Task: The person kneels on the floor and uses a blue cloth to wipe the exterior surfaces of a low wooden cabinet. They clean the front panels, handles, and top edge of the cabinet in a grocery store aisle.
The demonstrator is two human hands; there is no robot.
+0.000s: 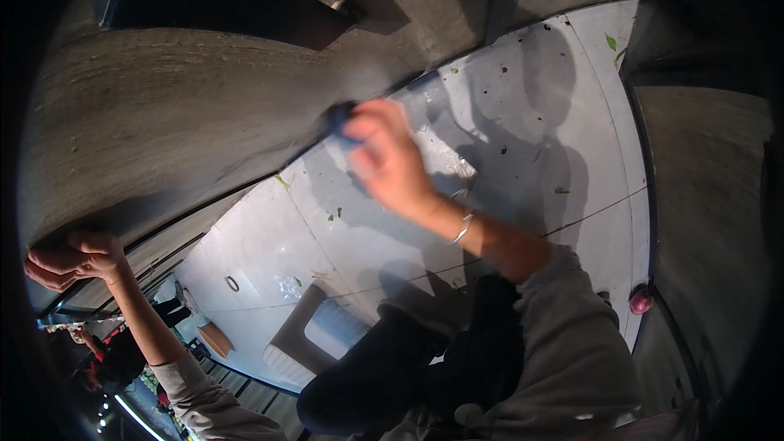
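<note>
My right hand (392,162), blurred by motion, has its fingers closed around a small dark blue object (340,119). Blur hides exactly what the object is. Both are at the lower edge of a brown wood-look panel (202,98), above the pale tiled floor (392,263). A silver bracelet (463,228) circles my right wrist. Far to the left, my left hand (76,260) is at the same panel's edge with its fingers curled. Whether those fingers grip the edge or merely rest on it cannot be told.
A grey and white plastic item (294,331) stands on the floor by my knee. Clear plastic (456,165), leaf scraps (561,190) and a brown ring (231,283) lie about. A red onion (640,300) sits by the right panel (704,196). Another person (116,355) is at far left.
</note>
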